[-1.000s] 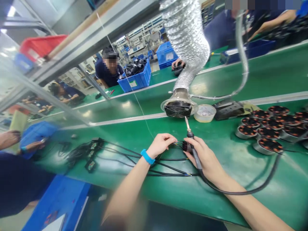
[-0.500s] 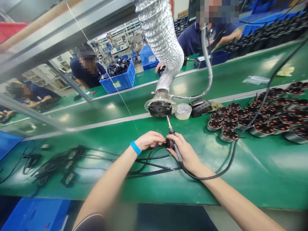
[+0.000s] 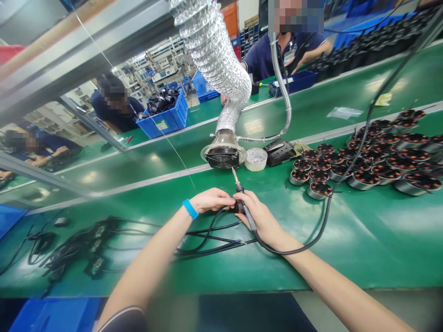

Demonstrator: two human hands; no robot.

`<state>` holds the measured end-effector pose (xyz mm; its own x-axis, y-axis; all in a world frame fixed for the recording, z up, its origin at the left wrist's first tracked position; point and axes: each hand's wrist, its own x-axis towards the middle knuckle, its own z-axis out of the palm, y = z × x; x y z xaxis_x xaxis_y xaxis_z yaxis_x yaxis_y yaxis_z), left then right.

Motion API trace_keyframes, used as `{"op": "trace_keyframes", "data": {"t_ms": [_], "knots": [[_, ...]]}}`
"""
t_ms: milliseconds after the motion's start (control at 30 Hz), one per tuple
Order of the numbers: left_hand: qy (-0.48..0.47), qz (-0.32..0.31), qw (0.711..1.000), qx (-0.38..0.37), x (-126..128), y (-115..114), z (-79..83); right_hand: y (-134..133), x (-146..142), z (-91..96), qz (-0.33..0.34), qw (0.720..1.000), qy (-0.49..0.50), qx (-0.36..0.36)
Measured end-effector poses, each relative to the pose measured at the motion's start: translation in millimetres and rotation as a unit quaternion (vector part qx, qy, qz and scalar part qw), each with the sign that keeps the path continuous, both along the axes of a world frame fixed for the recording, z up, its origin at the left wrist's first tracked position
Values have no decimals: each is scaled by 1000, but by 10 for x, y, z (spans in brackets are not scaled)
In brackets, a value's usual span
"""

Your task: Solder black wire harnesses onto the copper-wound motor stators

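My right hand (image 3: 265, 221) is wrapped round a soldering iron (image 3: 248, 216), its bare tip pointing up and away. The same hand also steadies a small dark round part (image 3: 238, 206) between thumb and fingers. Wearing a blue wristband, my left hand (image 3: 212, 200) pinches at the left side of that part. Thin coloured wires at the end of a black cable (image 3: 211, 227) show just under its fingertips. Whether the wires touch the part is hidden by the fingers. More black cables (image 3: 204, 249) with stripped ends lie on the green bench below both hands.
A fume extractor (image 3: 223, 157) with a foil duct hangs ahead, beside a tub of solder bits (image 3: 256, 159) and a black holder (image 3: 280, 152). Several copper-wound motor stators (image 3: 320, 189) stand right; bundled cables (image 3: 74, 246) lie left. Co-workers sit across the bench.
The camera view has turned slightly, so the scene sits further left. My left fingertips have closed in on the dark part; the right hand keeps its grip on the iron.
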<state>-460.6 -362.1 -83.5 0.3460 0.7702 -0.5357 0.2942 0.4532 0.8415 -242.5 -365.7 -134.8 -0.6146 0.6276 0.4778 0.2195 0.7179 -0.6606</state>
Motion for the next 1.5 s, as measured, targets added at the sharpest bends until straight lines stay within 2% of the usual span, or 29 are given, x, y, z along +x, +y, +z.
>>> {"op": "trace_keyframes", "data": {"t_ms": [167,400,733,900,1000,1267,1500], "knots": [[11,-21,1000,-18,35,44,-31,4,8,41,1,1000,5,-7],[23,1,1000,-10,-18,-42,-49,15,8,44,4,1000,12,-15],[99,16,988,119,-25,-193,-45,16,13,26,0,1000,14,-13],[228,-17,955,188,134,-237,-84,13,8,26,4,1000,12,-8],[271,-34,938,215,206,-258,-71,12,6,21,2,1000,4,-5],[280,38,929,238,194,-335,-13,-8,9,69,0,1000,-2,-16],[235,67,937,250,142,-431,-17,-15,6,72,13,999,12,-34]]}}
